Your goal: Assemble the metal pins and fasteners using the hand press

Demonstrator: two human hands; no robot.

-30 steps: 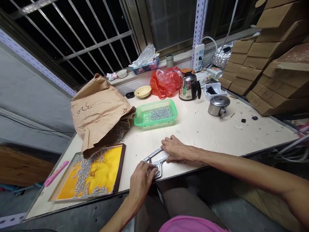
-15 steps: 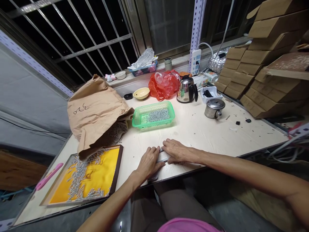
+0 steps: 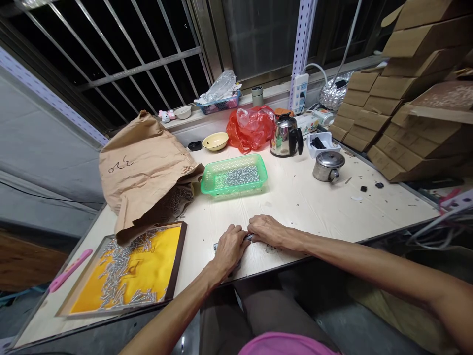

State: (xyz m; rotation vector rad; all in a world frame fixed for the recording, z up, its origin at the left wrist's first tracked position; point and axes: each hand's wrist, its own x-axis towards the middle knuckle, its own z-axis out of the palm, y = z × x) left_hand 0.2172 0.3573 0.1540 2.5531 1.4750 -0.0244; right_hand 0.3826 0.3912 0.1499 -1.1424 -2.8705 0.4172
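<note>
Head view: green basket (image 3: pixel 234 178) holds small metal pieces; both hands, apparently clenched, cover a metal tool (image 3: pixel 216 245).

A table (image 3: pixel 314 207) runs under a barred window, with both hands together at its near edge, the left hand (image 3: pixel 229 248) touching the right hand (image 3: pixel 266 230) over a metal tool (image 3: pixel 215 245). Behind the hands sits a basket (image 3: pixel 234 176) holding small metal pieces, with a paper sack (image 3: pixel 144 170) to its left and a framed tray (image 3: pixel 123 270) in front of the sack. Behind the basket stand a bowl (image 3: pixel 215 141), a plastic bag (image 3: pixel 250 128) and a kettle (image 3: pixel 285 134), a lidded pot (image 3: pixel 327 166) lies right of the basket, and stacked cardboard boxes (image 3: pixel 410 98) fill the far right.
</note>
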